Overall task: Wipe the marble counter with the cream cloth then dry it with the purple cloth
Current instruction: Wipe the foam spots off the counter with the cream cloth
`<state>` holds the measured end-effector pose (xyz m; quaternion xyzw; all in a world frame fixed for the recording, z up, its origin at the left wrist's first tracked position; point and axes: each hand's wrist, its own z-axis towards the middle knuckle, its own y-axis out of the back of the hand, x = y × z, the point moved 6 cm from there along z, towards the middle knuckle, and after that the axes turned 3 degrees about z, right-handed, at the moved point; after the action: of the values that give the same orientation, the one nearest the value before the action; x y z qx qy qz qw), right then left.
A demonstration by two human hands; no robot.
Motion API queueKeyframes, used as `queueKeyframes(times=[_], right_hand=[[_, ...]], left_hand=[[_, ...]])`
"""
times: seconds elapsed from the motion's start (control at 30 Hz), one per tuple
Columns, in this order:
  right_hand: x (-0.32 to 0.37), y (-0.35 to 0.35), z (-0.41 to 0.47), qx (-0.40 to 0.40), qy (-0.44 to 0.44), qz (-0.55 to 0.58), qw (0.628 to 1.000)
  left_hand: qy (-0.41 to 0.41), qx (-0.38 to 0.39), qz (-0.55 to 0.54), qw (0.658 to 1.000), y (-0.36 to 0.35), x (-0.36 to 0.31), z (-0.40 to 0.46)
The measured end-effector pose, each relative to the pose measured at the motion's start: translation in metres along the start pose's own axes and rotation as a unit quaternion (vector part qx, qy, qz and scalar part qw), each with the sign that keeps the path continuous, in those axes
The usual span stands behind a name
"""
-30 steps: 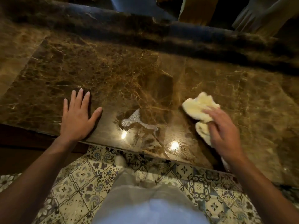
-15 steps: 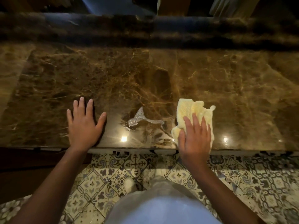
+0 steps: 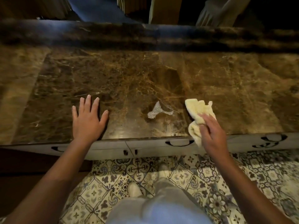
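Step in hand: the wet wipe with the cream cloth [image 3: 198, 110]; drying not yet begun. The left hand [image 3: 88, 120] lies flat on the marble bench [image 3: 113, 75], fingers spread, holding nothing. The right hand [image 3: 213, 133] grips the bunched cloth at the front edge of the bench, fingers curled round it. A small wet patch [image 3: 156, 110] sits on the marble between the hands, just left of the cloth. The purple cloth is not visible. Next move, by judgement: carry the cloth left across the patch, pressed flat.
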<state>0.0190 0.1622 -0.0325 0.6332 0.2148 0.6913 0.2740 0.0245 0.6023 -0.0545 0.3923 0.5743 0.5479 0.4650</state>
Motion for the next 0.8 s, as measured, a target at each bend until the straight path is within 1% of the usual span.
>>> queueKeyframes(times=[0.1, 0.23, 0.33, 0.4, 0.43, 0.53, 0.67, 0.73, 0.8], right_hand=[[0.014, -0.033, -0.02, 0.029, 0.001, -0.066, 0.997], [0.059, -0.084, -0.025, 0.076, 0.057, -0.079, 0.992], [0.09, -0.127, -0.019, 0.132, 0.115, -0.169, 0.97], [0.103, -0.147, -0.004, 0.15, 0.145, -0.238, 0.949], [0.107, -0.153, 0.008, 0.156, 0.152, -0.255, 0.942], [0.106, -0.166, 0.058, 0.171, 0.147, -0.277, 0.934], [0.099, -0.168, 0.137, 0.173, 0.1, -0.281, 0.939], [0.096, -0.161, 0.156, 0.152, 0.087, -0.261, 0.949], [0.094, -0.153, 0.148, 0.127, 0.088, -0.235, 0.96]], left_hand=[[-0.008, -0.005, -0.011, 1.0, -0.005, 0.0, 0.001], [-0.005, -0.016, -0.017, 1.0, -0.001, 0.001, -0.001], [-0.007, -0.022, -0.021, 1.0, 0.003, 0.0, -0.001], [-0.005, -0.023, -0.024, 0.999, 0.005, 0.0, -0.001], [-0.003, -0.022, -0.025, 0.999, 0.005, 0.0, -0.001], [-0.003, -0.017, -0.023, 1.0, 0.006, -0.001, 0.0], [-0.003, -0.012, -0.023, 1.0, 0.009, -0.002, -0.001], [-0.003, -0.013, -0.023, 1.0, 0.01, -0.002, -0.001], [-0.002, -0.013, -0.028, 1.0, 0.01, -0.002, -0.001]])
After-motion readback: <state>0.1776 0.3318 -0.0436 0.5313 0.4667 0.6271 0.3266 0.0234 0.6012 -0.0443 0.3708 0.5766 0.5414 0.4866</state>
